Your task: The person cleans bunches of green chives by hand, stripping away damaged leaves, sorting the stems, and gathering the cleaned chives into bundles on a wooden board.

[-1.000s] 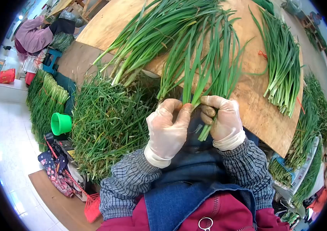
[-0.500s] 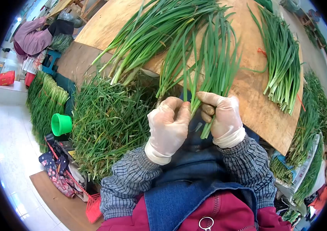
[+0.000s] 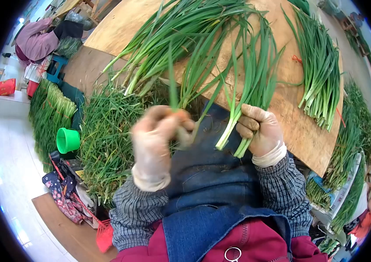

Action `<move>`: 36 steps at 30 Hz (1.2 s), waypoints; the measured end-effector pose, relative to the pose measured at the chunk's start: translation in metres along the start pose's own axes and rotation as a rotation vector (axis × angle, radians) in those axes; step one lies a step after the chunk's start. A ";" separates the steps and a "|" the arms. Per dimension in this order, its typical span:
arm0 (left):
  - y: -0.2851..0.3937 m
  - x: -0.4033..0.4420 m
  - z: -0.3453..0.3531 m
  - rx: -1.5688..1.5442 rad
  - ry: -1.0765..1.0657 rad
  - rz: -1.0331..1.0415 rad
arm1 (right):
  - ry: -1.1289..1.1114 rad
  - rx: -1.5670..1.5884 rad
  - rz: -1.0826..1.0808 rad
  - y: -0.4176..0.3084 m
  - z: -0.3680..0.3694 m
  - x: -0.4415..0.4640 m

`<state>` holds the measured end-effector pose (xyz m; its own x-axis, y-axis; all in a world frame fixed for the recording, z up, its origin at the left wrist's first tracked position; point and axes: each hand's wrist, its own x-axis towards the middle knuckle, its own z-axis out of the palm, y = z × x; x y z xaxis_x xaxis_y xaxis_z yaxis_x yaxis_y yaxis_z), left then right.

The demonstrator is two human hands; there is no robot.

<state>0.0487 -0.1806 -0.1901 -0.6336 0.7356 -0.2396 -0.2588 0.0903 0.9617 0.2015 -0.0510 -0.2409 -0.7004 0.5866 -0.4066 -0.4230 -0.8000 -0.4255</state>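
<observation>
My left hand (image 3: 155,139), in a pale translucent glove, is smeared by motion. Its fingers are bent together, and a blurred green leaf (image 3: 172,85) rises from them; a few garlic chives (image 3: 190,89) hang just beyond it. My right hand (image 3: 262,131), gloved too, is closed round a small bunch of garlic chives (image 3: 255,83). The white-green stalk ends poke out below its fingers, and the leaves reach up over the board. A large loose pile of garlic chives (image 3: 172,39) lies at the top, roots toward me.
Trimmed, tied garlic chives (image 3: 318,74) lie on the wooden board's (image 3: 294,126) right side. A heap of leafy scraps (image 3: 111,135) is at my left, beside a green bucket (image 3: 68,140). More bundles (image 3: 50,113) stand on the tiled floor. A person in purple (image 3: 37,41) bends far left.
My left hand has moved left, away from my right hand, with a leaf in its fingers. The right hand has shifted slightly right, and its bunch's stalk ends have spread apart.
</observation>
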 end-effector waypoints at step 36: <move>-0.024 0.005 0.029 -0.067 -0.386 -0.396 | 0.112 -0.480 -0.058 0.001 0.024 -0.017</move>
<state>0.0730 -0.1599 -0.2107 -0.1687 0.8479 -0.5026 -0.4765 0.3762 0.7946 0.1994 -0.0643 -0.2151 -0.6066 0.6592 -0.4444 -0.1287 -0.6330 -0.7633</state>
